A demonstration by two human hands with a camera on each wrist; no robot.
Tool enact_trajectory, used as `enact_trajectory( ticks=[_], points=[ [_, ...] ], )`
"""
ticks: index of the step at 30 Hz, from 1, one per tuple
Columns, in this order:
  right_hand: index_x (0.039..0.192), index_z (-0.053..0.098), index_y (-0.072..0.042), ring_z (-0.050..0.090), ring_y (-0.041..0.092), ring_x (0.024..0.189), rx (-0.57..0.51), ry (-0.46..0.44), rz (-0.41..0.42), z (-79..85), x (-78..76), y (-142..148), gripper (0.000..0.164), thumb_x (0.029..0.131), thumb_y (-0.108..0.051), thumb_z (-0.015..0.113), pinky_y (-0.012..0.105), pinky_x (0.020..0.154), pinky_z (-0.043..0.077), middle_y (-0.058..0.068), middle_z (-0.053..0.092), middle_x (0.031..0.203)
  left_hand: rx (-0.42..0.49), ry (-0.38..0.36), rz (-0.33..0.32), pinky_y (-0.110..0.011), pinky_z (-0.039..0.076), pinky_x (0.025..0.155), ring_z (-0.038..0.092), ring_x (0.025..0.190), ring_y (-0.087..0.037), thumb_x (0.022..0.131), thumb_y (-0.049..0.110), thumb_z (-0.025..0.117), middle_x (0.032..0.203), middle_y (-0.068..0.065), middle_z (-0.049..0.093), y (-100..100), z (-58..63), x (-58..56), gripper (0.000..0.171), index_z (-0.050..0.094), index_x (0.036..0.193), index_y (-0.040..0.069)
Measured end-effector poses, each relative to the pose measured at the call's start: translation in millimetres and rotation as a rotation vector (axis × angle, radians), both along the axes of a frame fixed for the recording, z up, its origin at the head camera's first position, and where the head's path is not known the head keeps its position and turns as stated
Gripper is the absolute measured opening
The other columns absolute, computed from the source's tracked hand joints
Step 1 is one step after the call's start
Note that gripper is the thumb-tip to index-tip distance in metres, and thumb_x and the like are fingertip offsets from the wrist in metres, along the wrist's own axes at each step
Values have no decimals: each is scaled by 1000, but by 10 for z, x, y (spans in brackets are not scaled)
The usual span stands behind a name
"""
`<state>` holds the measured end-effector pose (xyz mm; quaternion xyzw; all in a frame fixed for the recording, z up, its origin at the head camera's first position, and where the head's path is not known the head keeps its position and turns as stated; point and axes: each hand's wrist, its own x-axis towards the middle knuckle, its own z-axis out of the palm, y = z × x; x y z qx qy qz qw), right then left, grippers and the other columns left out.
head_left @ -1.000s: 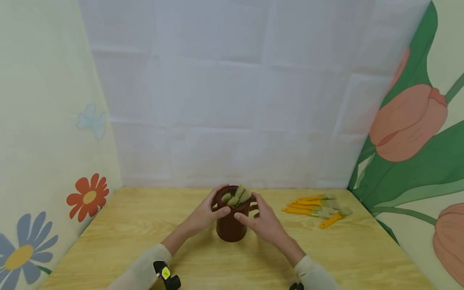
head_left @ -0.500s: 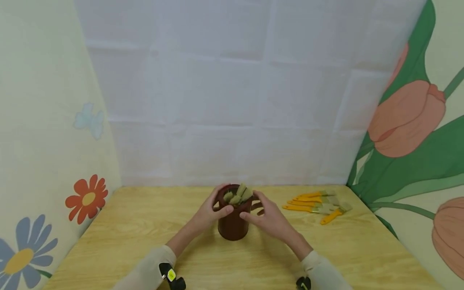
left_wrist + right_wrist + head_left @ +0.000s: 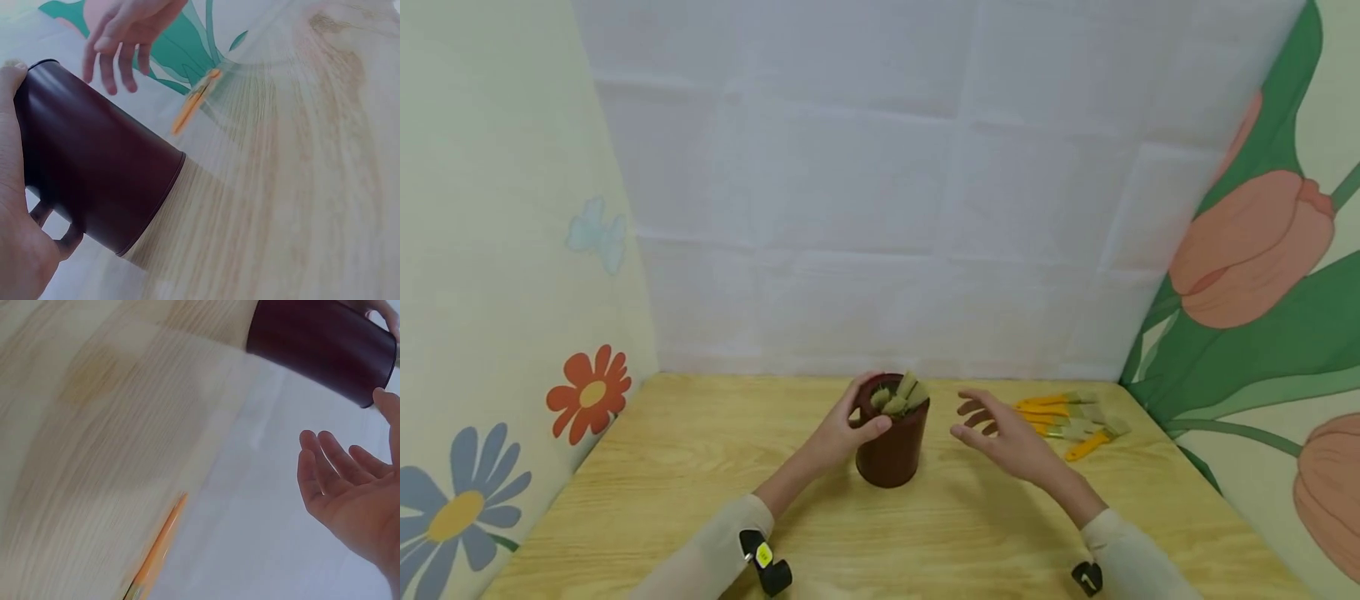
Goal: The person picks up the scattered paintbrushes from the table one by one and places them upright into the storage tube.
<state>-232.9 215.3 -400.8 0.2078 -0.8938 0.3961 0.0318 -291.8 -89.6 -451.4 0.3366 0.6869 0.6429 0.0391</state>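
Note:
A dark red-brown cylindrical cup (image 3: 889, 457) stands on the table in the middle of the head view. Pale bristle heads (image 3: 912, 393) poke up out of its mouth. My left hand (image 3: 835, 435) grips the cup from the left near the rim, the thumb on the near side; the cup's smooth wall fills much of the left wrist view. To its right, my right hand (image 3: 1011, 437) is held in the air with fingers relaxed and nothing in them. A gap separates it from the cup in the right wrist view.
Several flat paintbrushes with orange handles (image 3: 1086, 448) lie in a loose pile on the wood-grain table (image 3: 700, 450), right of the right hand. A white sheet (image 3: 850, 308) hangs behind the table. Flower-printed panels flank both sides.
My right hand has let go of the cup and moved right, toward the paintbrushes. The left hand still holds the cup, which now leans slightly in view.

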Motion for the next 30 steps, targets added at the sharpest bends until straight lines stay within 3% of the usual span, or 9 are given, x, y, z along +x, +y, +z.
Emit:
enact_trajectory(
  ticks=[14,22,30],
  points=[
    [147,48,-4,59,39,115,128,82,-70,31,-13,626,62,100,-39,68,56,91,49,18,58,132,-38,31,26,-50,44,103,42,135,-22,100,29,69,149,0,42,-15,30,-17,69,30,157,35],
    [141,52,3,59,43,113,210,147,-118,149,-107,978,57,101,-33,68,58,90,49,23,58,131,-38,57,26,-50,44,102,43,134,-23,101,31,67,148,-3,43,-2,-4,5,69,28,157,32],
    [137,53,7,59,45,109,226,166,-220,22,-167,1333,55,102,-33,67,57,84,51,28,56,130,-21,106,4,-49,43,102,45,134,-25,103,30,64,148,-7,43,16,-35,-6,67,27,158,27]
  ],
)
